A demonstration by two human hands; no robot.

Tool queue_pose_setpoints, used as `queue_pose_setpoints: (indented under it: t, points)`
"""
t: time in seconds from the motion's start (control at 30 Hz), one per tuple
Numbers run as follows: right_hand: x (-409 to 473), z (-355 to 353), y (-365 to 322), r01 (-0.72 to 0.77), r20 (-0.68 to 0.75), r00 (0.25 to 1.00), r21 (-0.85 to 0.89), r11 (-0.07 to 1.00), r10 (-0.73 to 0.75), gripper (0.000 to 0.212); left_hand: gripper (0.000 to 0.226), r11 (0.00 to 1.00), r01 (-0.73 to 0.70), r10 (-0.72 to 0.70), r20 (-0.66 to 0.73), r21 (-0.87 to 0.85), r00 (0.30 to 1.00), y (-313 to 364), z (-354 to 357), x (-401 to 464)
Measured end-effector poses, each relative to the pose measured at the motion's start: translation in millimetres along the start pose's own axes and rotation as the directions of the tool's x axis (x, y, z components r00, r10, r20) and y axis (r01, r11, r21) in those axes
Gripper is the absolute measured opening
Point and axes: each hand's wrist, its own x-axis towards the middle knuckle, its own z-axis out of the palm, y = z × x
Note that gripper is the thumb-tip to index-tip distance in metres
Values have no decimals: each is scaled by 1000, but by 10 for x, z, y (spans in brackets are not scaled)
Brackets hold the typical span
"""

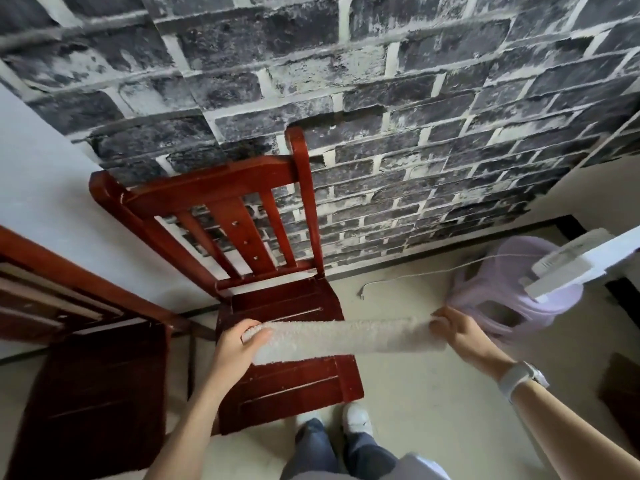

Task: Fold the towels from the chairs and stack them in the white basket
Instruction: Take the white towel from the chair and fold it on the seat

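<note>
Nearest the camera: legs in blue jeans (341, 452) and white shoes (358, 418), standing on pale floor (433, 410) at the front edge of the chair seat.

Brick-patterned wall (381, 98): dark grey blocks, pale mortar lines, filling the upper frame behind the chairs.

Red-brown wooden chair (291, 386): slatted back toward the wall, seat directly below the towel. Second chair (90, 403) of the same wood at left, darker seat, only partly in frame.

Lilac plastic stool (491, 306): on the floor right of the chair, near the wall; partly hidden by a white appliance (575, 268) entering from the right edge. Thin white cord (398, 279) lying on the floor between chair and stool.

White towel (346, 336): fluffy, folded into a long narrow band, held level in the air above the chair seat, stretched between both hands; not touching the seat as far as could be told.

Left hand (235, 348): grip closed on the towel's left end, thumb on top, fingers curled under.

Right hand (457, 332): grip pinched on the towel's right end, fingers curled round the edge. White watch (523, 379) worn on the right wrist.

White basket: not seen in this view.
</note>
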Motion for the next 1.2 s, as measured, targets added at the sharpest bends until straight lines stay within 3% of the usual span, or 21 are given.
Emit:
queue_pose_setpoints:
  t: [0.1,0.2,0.27,0.4,0.57,0.73,0.83,0.93,1.07,1.2]
  points:
    - [54,264,-22,-66,124,990,15,998,64,19,16,992,118,-119,-16,-32,993,-287,-8,-79]
    - [186,566,-32,-80,196,977,-51,995,89,14,28,978,205,-204,-16,39,979,-612,-44,-62]
    - [304,773,-35,-91,210,971,-104,990,111,21,29,972,219,-219,-1,81,976,-801,-66,-12]
    - [665,1216,-44,-130,178,972,-143,981,154,31,29,972,227,-221,-93,65,971,-1107,-63,266]
    - [1268,1765,-19,-141,142,976,-180,974,167,12,33,977,209,-201,-167,33,965,-1583,31,925]
    - [1969,2236,-19,-92,22,995,-274,957,102,24,31,983,185,-182,-247,-13,952,-1993,170,1693]
    - [2389,2497,22,-255,-60,965,18,967,255,25,32,956,234,-281,-317,-178,906,-2158,255,2112]
    - [2635,2704,114,-334,-28,934,281,900,356,43,35,921,255,-351,-342,-293,872,-2296,328,2392]
    - [2446,2883,407,-299,-118,946,35,954,301,40,37,894,350,-427,-291,-281,856,-2564,529,2296]
    - [1867,2996,777,-395,-134,914,-89,914,382,30,36,856,454,-507,-229,-247,831,-2881,851,1751]
